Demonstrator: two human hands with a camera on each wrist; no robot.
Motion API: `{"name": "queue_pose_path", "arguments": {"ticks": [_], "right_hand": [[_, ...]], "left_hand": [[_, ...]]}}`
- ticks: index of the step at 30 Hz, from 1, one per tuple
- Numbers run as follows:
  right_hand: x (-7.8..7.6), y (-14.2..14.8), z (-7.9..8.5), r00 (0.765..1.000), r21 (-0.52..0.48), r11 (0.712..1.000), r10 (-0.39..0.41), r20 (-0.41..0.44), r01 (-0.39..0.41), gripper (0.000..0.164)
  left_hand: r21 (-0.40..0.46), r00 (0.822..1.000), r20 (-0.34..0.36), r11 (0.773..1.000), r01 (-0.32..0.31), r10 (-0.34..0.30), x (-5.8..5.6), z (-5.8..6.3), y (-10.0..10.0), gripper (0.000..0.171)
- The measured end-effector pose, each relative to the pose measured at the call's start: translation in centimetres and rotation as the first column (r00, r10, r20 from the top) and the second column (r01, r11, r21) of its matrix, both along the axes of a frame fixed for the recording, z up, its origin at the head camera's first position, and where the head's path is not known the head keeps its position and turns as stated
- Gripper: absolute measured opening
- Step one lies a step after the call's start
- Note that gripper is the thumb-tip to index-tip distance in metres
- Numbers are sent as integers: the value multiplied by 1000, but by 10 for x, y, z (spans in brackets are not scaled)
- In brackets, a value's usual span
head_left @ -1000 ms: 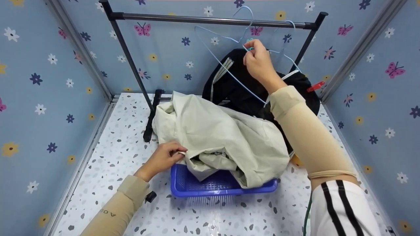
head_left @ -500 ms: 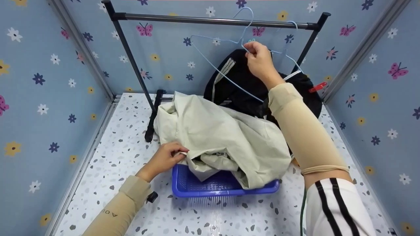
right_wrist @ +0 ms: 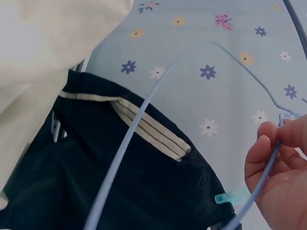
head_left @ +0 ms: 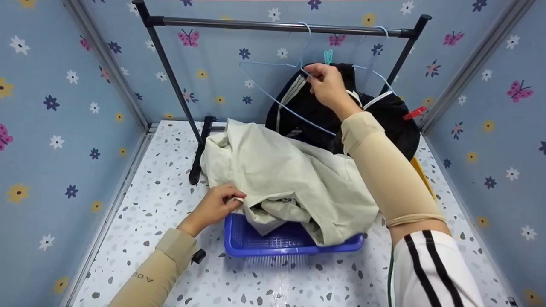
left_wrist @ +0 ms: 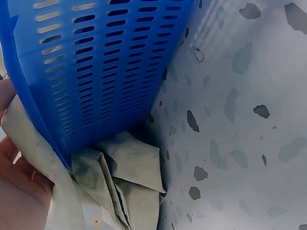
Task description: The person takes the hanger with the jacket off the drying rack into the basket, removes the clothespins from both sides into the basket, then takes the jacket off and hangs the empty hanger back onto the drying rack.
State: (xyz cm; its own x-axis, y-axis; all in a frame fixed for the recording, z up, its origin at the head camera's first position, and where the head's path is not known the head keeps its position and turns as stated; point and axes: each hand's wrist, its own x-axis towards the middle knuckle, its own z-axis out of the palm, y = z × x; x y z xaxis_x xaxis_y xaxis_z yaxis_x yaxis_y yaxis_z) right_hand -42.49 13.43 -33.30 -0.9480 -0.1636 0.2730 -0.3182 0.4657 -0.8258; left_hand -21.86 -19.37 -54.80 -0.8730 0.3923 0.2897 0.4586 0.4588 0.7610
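My right hand point(head_left: 327, 85) pinches a light blue wire hanger point(head_left: 273, 98) just below its neck. The hanger's hook is up at the dark rail point(head_left: 239, 24) and appears to curve over it. Down at the basket, my left hand point(head_left: 215, 207) pinches the edge of a pale beige-green garment point(head_left: 273, 162), which lies bunched over the blue plastic basket point(head_left: 294, 250). In the left wrist view, fingers point(left_wrist: 14, 163) grip the cloth beside the basket's slotted wall. The right wrist view shows the hanger's wire point(right_wrist: 124, 139) crossing in front of dark clothing.
Behind the pale garment hangs a black garment point(head_left: 313, 111) with white stripes. A second blue hanger point(head_left: 381, 79) hangs at the rail's right. A turquoise clothespin point(head_left: 327, 56) and a red clothespin point(head_left: 414, 113) are clipped on black cloth. Patterned walls stand on three sides.
My right hand has moved left and slightly down with the hanger. The hook has dropped from above the rail to its level. My left hand keeps its hold on the garment.
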Motion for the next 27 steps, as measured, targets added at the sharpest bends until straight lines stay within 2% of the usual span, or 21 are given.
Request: {"name": "queue_pose_path", "arguments": {"ticks": [8,14,18,27], "right_hand": [[4,0,0,999,10,1000,17,33,-18,35],[5,11,-1,995,21,1000,16,95,-18,37],[8,21,-1,993,44,999,23,116,-28,41],[25,46,-3,997,75,995,56,56,-61,40]], "left_hand": [[-12,1000,12,1000,-2,2,1,2,2,22],[-11,1000,11,1000,6,-6,1,1,2,20],[-8,1000,-24,1000,19,-19,1,1,1,18],[-37,991,-131,999,35,-39,4,4,-1,15]]}}
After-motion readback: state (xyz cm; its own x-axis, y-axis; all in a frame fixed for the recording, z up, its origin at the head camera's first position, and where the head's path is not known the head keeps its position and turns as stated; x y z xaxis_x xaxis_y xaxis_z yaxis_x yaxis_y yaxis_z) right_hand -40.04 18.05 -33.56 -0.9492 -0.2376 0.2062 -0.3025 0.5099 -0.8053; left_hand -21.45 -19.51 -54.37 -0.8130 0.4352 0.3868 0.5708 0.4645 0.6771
